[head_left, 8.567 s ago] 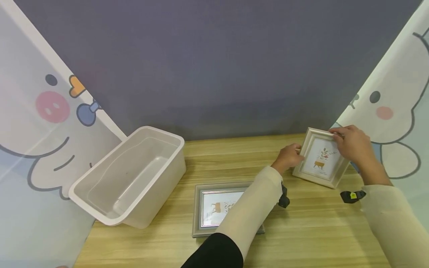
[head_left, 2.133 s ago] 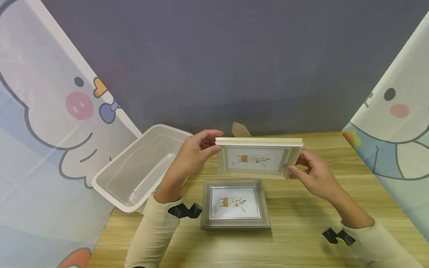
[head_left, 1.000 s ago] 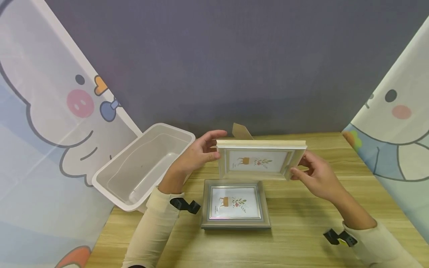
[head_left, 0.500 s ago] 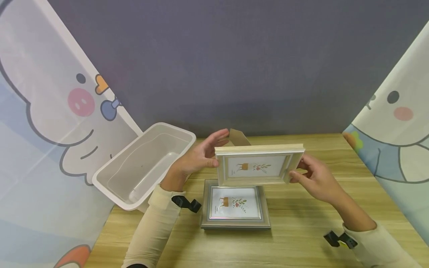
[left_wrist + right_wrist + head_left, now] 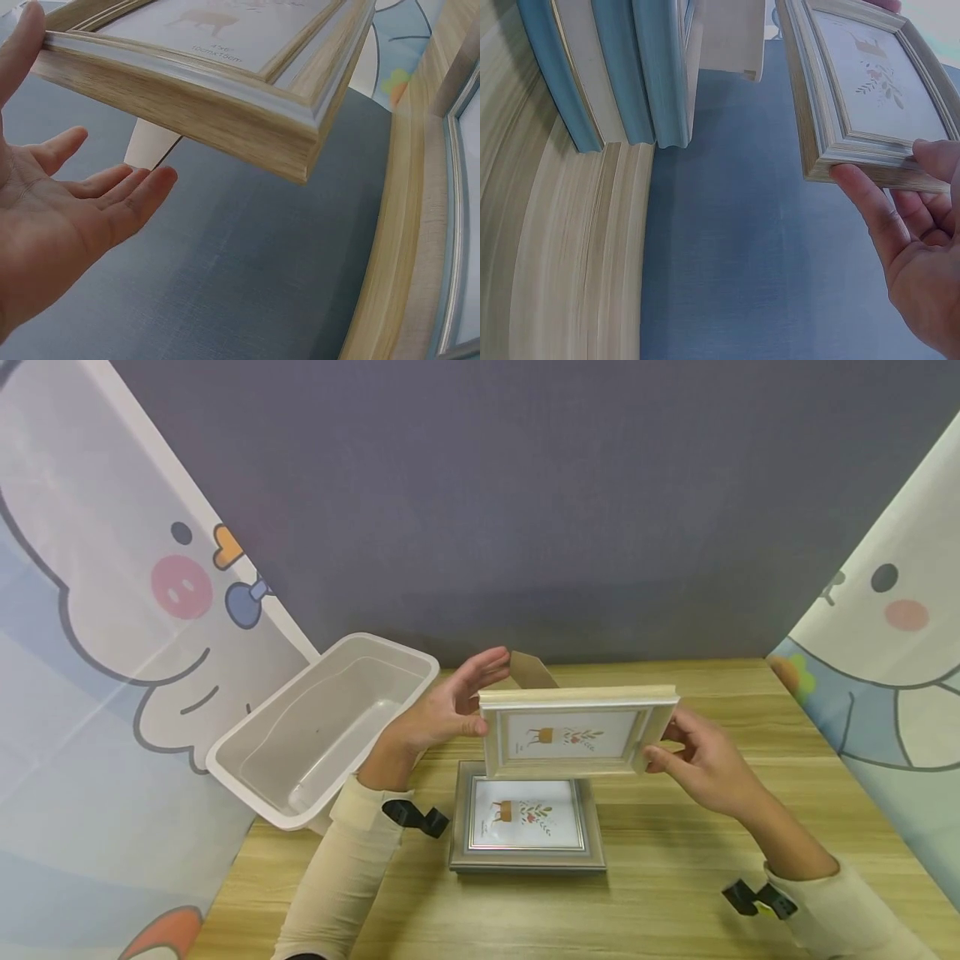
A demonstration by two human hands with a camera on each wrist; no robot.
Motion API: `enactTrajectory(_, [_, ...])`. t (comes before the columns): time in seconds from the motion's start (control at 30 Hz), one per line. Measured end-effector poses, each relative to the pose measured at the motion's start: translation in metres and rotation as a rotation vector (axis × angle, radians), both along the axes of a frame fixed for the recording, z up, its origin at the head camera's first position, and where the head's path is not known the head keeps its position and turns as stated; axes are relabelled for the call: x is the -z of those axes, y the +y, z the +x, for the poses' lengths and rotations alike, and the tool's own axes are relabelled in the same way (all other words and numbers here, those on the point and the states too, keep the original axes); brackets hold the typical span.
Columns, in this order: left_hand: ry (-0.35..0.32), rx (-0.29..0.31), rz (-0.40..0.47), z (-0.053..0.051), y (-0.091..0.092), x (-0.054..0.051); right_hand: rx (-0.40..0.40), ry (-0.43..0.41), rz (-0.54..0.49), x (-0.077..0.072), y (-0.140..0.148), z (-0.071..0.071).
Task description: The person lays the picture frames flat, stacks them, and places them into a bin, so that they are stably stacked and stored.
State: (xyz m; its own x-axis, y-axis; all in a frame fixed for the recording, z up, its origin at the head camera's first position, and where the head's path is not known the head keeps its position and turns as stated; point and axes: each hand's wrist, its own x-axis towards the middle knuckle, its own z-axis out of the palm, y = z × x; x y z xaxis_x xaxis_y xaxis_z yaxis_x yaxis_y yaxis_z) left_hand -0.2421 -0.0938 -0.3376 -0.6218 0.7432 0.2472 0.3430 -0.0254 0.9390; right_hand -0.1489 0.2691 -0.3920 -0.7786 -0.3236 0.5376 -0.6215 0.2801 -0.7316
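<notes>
Fingers [image 5: 876, 211] of the right hand [image 5: 707, 767] pinch the pale frame [image 5: 576, 735] (left hand [image 5: 444, 712] loosely spread).

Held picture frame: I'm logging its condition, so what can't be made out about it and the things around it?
Held frame, back, and where its stand joins: every view, hidden behind its own front.
Held frame, far part: left wrist view, cut off by the top edge.
Silver frame, caption: head view, too small to read.
White bin, outer side: head view, partly hidden by the left arm.
</notes>
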Motion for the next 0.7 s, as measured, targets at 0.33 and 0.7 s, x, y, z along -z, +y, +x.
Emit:
enactTrajectory(0.33, [0.043,-0.080,-0.005,0.0082,0.0009,0.0007,0.007,0.024,0.022,0.0037,0.0002,-0.0011])
enactTrajectory(0.7, [0.064,0.067,0.056,0.0027,-0.0027,0.0041,-0.032,0.026,0.006,0.0070,-0.0025,-0.0018])
